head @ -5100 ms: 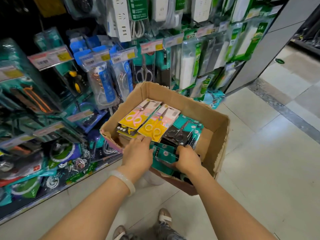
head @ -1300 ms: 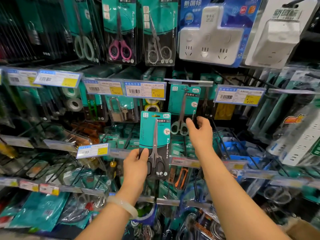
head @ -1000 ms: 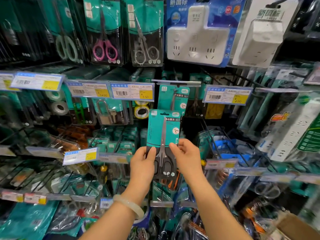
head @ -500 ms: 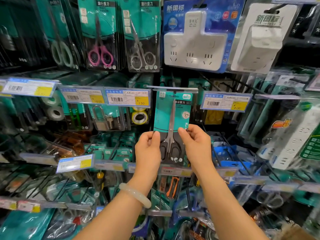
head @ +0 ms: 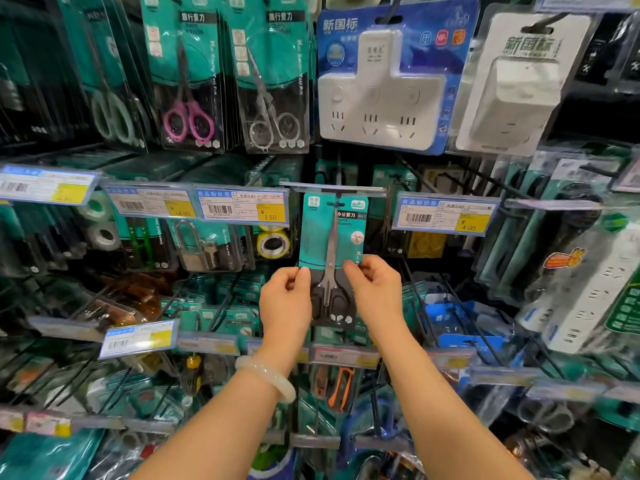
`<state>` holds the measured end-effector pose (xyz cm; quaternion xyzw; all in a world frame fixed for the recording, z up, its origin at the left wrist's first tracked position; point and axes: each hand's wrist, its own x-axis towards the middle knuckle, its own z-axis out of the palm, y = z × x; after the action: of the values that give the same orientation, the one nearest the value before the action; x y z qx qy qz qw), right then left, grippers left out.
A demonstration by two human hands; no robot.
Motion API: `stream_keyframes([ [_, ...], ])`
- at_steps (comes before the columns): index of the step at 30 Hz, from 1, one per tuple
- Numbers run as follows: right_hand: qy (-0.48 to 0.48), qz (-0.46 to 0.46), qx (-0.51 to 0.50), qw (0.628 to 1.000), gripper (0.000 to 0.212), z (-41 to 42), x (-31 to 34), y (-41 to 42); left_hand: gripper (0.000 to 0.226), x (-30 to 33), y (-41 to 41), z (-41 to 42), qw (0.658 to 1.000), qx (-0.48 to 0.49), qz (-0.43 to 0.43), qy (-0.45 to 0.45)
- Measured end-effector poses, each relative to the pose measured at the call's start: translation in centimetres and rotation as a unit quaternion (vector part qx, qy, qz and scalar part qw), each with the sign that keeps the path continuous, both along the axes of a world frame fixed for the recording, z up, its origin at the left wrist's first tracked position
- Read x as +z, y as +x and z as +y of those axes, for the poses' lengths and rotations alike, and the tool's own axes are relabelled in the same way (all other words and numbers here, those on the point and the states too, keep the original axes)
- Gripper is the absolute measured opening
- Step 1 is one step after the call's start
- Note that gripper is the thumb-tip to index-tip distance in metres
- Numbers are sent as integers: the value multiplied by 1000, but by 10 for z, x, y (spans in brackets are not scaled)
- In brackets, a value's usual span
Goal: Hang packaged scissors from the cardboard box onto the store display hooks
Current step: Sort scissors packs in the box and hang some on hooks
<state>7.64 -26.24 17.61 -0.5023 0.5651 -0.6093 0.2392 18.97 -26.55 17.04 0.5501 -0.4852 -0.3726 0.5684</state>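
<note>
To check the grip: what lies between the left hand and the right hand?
In the head view, the packaged scissors lie between the left hand and the right hand; both hands pinch its lower edges.

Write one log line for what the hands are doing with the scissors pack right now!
step: hanging | item: scissors pack at hook | left hand: pinches lower left edge | right hand: pinches lower right edge

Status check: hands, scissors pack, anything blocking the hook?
Left hand and right hand both pinch the scissors pack by its lower edges. Pack upright, its top at the hook under the empty price-tag holder. Nothing seen blocking.
</note>
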Motion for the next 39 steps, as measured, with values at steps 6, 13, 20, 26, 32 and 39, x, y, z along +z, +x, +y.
stream_keyframes([
  [6,34,32,-44,998,12,-34,1,-4,24,13,-7,-26,998,30,-54,11],
  [13,94,111,-100,984,34,-39,0,-9,41,8,-10,-34,976,-19,-204,79],
  [20,228,404,-57,884,35,17,-22,-5,39,-5,2,14,823,-96,-557,53],
  [26,208,493,-8,845,29,88,-44,26,33,-30,14,69,751,-188,-633,-26],
  [32,282,488,5,826,27,155,-95,47,40,-85,28,125,701,-266,-662,14],
  [39,395,457,51,795,30,234,-172,55,38,-157,45,195,638,-342,-686,70],
])
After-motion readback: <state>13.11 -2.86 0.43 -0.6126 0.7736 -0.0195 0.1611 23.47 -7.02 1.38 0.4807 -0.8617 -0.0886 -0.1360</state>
